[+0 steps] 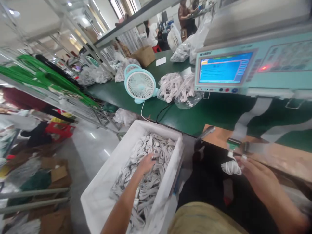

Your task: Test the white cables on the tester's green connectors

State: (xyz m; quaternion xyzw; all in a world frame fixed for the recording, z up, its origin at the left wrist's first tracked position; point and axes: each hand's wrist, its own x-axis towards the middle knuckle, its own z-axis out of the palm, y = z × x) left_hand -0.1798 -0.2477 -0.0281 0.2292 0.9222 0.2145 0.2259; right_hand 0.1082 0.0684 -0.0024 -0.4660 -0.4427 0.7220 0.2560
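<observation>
Left hand (146,164) reaches down into the white bin (102,191), fingers curled among the bundled white cables (156,152) lying there; whether it grips one, I cannot tell. Right hand (258,177) holds one coiled white cable (231,167) with pinched fingers, near the wooden board (280,156) at the green counter (195,113). Behind stand a small fan (140,84) and a tester screen (224,68).
</observation>
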